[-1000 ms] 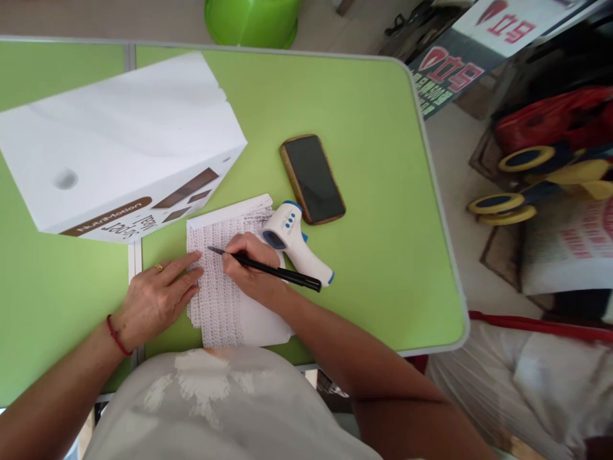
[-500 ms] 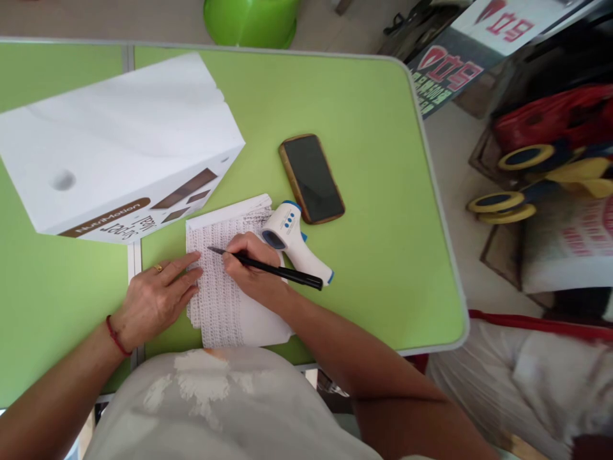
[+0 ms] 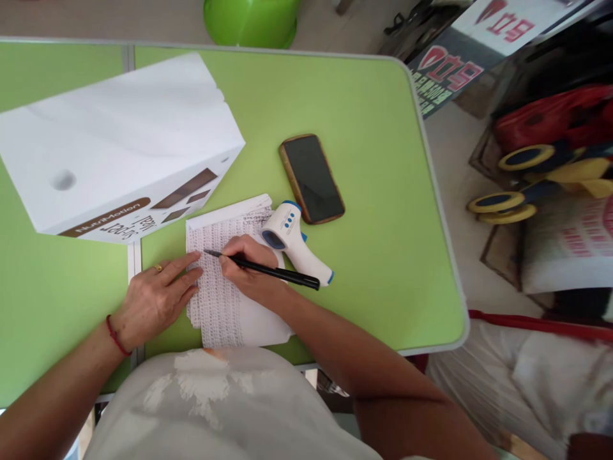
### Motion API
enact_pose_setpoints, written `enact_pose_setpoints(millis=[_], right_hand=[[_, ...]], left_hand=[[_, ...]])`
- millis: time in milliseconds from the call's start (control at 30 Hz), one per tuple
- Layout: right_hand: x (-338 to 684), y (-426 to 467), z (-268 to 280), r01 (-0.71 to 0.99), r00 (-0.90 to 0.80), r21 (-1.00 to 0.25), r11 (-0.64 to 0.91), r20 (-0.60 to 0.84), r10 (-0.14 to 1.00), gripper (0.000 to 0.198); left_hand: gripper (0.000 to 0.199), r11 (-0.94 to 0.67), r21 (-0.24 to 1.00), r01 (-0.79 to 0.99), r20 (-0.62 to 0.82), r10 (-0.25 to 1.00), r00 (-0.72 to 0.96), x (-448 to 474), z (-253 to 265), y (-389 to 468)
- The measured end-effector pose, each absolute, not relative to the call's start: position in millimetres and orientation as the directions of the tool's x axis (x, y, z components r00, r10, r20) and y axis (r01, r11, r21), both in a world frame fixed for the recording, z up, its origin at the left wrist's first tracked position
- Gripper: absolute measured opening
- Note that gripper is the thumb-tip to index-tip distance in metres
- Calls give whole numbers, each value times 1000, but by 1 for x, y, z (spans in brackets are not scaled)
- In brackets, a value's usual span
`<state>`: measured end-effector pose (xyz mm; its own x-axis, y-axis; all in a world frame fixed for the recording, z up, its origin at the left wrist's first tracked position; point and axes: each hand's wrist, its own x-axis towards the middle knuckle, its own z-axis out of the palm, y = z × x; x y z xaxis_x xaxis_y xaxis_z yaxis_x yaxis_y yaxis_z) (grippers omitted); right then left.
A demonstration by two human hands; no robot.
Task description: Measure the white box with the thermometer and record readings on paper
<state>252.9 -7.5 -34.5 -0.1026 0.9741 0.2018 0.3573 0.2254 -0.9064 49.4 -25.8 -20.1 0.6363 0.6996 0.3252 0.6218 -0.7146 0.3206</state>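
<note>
My right hand (image 3: 251, 268) grips a black pen (image 3: 278, 271), its tip over a notepad (image 3: 220, 306) covered in rows of small handwriting. Whether the tip touches the paper I cannot tell. Fingers stretched out, my left hand (image 3: 160, 291) rests with its fingertips on the pad's left edge. A white and blue infrared thermometer (image 3: 297, 243) lies just right of my right hand, against the pad's upper right part. Beyond it lies a phone (image 3: 313, 179) in a brown case, its screen dark.
A large white box (image 3: 124, 128) stands on the green table (image 3: 383, 191) at the upper left. Past the far edge is a green stool or tub (image 3: 251, 22). To the right are a printed carton (image 3: 450, 70), yellow and blue handles (image 3: 502, 204) and a white sack (image 3: 569, 243).
My right hand and the pen have shifted slightly left and a little down across the page. The left hand, thermometer, phone and box have stayed in place.
</note>
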Motion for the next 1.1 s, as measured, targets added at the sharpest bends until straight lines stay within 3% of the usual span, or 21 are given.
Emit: enact_pose_setpoints(millis=[333,500,1100], right_hand=[[254,-8,-36,375,-141,-881,288,253,957,13],[253,-8,-35,383,-81,-888,254,241,967,14],[254,-8,-35,385,-106,-890,245,221,970,15]], left_hand=[[18,-712,330,620,315,702,638,49,-19,-26],[18,-713,319,624,321,701,637,49,-19,-26],[19,-714,321,623,314,700,641,48,-19,-26]])
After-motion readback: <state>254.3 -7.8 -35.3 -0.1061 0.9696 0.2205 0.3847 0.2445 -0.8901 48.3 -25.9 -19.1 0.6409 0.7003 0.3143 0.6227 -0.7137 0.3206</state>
